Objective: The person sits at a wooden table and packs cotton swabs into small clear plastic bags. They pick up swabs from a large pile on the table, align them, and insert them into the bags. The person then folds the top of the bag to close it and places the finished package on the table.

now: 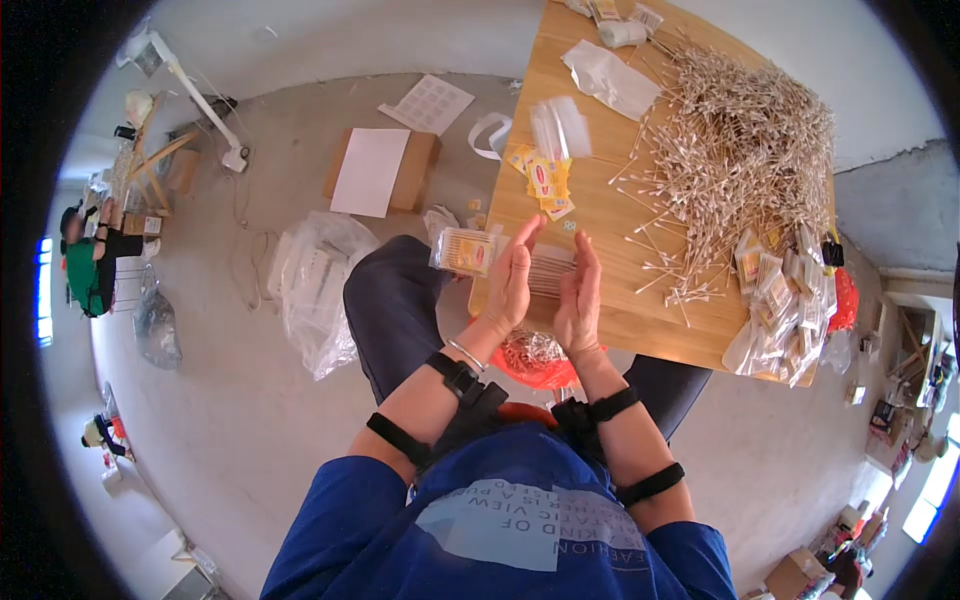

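A bundle of cotton swabs [550,272] lies side by side at the near left edge of the wooden table. My left hand [515,278] stands along its left side and my right hand [579,305] along its right, palms facing each other. Fingers on both hands are stretched out, with the swabs between the palms. Whether both palms touch the bundle is hard to tell. Just left of my left hand is a clear packet of swabs [463,251] with a yellow label. Yellow printed cards [545,180] and clear plastic sleeves [560,128] lie beyond my fingertips.
A large heap of loose swabs [745,130] covers the table's right part. Filled packets [785,295] pile at its near right corner. Below my hands hangs a red bag [540,362]. On the floor, left, are a cardboard box [425,165] and a clear plastic bag [320,290]. People work farther left.
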`<act>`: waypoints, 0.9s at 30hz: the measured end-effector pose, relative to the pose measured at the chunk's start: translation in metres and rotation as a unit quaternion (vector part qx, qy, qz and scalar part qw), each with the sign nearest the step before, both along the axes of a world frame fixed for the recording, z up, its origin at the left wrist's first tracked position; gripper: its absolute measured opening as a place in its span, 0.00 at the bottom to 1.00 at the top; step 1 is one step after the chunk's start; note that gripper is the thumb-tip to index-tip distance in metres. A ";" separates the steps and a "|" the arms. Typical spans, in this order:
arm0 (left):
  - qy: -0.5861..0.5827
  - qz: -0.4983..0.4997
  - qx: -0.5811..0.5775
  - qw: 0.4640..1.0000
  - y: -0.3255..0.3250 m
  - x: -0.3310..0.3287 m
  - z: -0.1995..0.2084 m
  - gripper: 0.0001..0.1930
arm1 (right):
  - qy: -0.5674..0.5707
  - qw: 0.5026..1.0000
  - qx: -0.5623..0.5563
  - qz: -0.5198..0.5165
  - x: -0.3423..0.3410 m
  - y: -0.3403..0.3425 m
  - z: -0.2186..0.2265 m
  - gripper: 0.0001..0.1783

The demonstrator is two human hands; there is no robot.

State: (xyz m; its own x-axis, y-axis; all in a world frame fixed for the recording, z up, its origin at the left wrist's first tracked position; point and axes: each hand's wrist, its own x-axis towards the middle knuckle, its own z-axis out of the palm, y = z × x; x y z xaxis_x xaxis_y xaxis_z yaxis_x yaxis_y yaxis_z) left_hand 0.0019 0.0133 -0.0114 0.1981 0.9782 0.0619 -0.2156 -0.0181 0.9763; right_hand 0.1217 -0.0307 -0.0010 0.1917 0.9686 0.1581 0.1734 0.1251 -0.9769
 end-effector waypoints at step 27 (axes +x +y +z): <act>0.060 -0.026 0.033 0.997 0.001 -0.007 0.006 0.37 | -0.503 0.860 -0.071 0.043 -0.004 -0.007 -0.008 0.40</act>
